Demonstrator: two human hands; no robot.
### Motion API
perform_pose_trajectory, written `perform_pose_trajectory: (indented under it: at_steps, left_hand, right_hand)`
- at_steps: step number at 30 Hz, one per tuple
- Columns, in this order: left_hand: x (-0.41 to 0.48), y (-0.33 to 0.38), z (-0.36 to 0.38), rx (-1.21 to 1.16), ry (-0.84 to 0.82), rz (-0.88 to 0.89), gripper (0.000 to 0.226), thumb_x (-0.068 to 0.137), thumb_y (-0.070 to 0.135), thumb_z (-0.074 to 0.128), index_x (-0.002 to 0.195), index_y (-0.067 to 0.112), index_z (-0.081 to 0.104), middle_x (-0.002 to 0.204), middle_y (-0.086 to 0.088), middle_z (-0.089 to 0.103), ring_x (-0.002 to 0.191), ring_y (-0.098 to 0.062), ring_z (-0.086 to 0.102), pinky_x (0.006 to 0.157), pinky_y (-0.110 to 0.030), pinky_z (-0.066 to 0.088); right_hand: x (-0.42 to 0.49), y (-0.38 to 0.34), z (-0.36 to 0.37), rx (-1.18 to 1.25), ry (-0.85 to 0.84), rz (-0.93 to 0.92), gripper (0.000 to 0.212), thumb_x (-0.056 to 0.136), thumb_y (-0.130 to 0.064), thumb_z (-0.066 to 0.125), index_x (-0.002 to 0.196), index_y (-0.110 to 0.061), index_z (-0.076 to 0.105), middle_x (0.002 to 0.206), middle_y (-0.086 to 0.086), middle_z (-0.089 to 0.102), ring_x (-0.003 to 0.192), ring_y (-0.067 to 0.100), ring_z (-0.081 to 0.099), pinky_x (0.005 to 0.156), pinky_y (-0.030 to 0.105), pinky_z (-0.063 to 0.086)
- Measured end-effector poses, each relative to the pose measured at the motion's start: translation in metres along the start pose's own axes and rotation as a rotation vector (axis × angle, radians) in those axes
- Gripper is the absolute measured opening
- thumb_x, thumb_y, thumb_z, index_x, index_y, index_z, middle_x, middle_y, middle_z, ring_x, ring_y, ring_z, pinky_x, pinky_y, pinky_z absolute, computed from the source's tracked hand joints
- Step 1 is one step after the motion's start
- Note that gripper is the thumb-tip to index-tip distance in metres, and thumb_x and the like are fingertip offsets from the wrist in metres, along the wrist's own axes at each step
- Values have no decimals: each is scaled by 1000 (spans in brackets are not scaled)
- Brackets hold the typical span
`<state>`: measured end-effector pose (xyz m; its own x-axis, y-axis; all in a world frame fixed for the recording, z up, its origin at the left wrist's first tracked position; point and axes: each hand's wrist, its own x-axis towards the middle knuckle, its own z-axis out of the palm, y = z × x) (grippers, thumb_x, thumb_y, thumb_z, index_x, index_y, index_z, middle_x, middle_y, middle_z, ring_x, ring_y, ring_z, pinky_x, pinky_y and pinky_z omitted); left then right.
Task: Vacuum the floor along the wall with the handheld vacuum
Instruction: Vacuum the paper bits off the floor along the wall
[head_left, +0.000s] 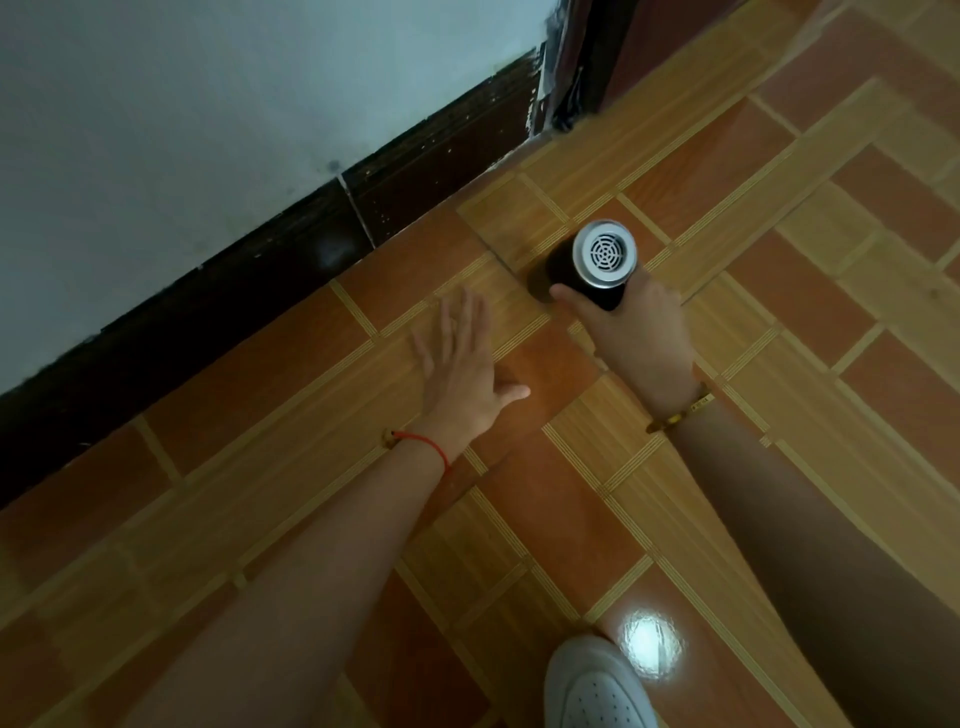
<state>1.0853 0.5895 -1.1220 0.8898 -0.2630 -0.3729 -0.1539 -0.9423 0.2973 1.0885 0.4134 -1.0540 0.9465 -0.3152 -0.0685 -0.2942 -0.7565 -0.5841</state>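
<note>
My right hand (636, 332) grips the handheld vacuum (592, 262), a black cylinder with a silver vented end cap facing the camera. Its far end points down at the tiled floor (779, 322), a short way out from the dark skirting (291, 249) at the foot of the pale wall (208, 104). The nozzle is hidden behind the body. My left hand (462, 364) is spread flat with straight fingers over the floor, left of the vacuum, holding nothing. It has a red string bracelet on the wrist.
The wall and skirting run diagonally from lower left to upper right, ending at a dark door frame (597, 57). My white shoe (597, 686) stands at the bottom edge. Orange and wood-pattern tiles stretch to the right.
</note>
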Motion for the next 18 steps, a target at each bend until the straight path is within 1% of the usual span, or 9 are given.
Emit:
perform_pose_trajectory:
  at_steps: [3,5,7,10,11,13,15,18]
  left_hand:
    - [0,1,5,-5,-84,-36,127,76,68,64,152,16,-25,160,-9,-31,147,-28,-29,115,-67,-8]
    - [0,2,5,10,-110,-43,128,76,68,63,151,15,-27,158,-11,-33,146,-29,-30,113,-66,-10]
    - [-1,5,4,27,-124,-46,127,78,67,61,150,13,-29,157,-13,-35,145,-31,-31,112,-66,-10]
    - [-1,8,1,47,-150,-56,127,79,67,60,149,11,-30,156,-15,-37,145,-33,-30,113,-66,-8]
    - [0,8,1,53,-160,-59,127,79,67,60,148,10,-31,155,-15,-37,145,-33,-30,114,-67,-8]
    - [0,10,-1,62,-179,-64,127,80,66,59,148,10,-32,155,-16,-38,145,-34,-31,113,-66,-8]
    - [-1,12,-3,75,-192,-66,127,80,66,59,147,8,-33,154,-17,-39,145,-35,-31,113,-66,-8]
    - [-1,15,-5,99,-202,-69,127,81,65,58,146,6,-33,153,-20,-39,144,-38,-30,114,-66,-8]
  right_hand:
    - [4,13,-9,-25,47,34,75,76,-68,61,126,-13,53,96,4,71,79,26,70,64,38,57]
    - [4,18,-12,-20,41,29,73,77,-66,63,127,-14,53,100,3,70,83,25,69,69,41,58]
    - [4,22,-15,-18,25,21,73,75,-67,63,126,-14,55,98,2,70,85,23,68,71,40,57]
    - [3,27,-17,-1,3,82,77,70,-74,58,116,-13,56,84,4,70,75,25,70,65,39,58]
    - [3,30,-18,-8,18,95,80,68,-77,55,115,-13,56,82,5,70,73,26,70,62,39,58]
    - [5,35,-24,-33,67,115,85,67,-80,51,118,-13,55,85,6,71,73,28,70,61,40,58]
    - [8,39,-30,-54,94,133,83,69,-78,53,122,-13,54,89,6,72,75,29,70,62,41,58]
    - [16,38,-36,-66,51,130,85,70,-78,54,127,-16,50,92,6,71,75,30,70,63,43,59]
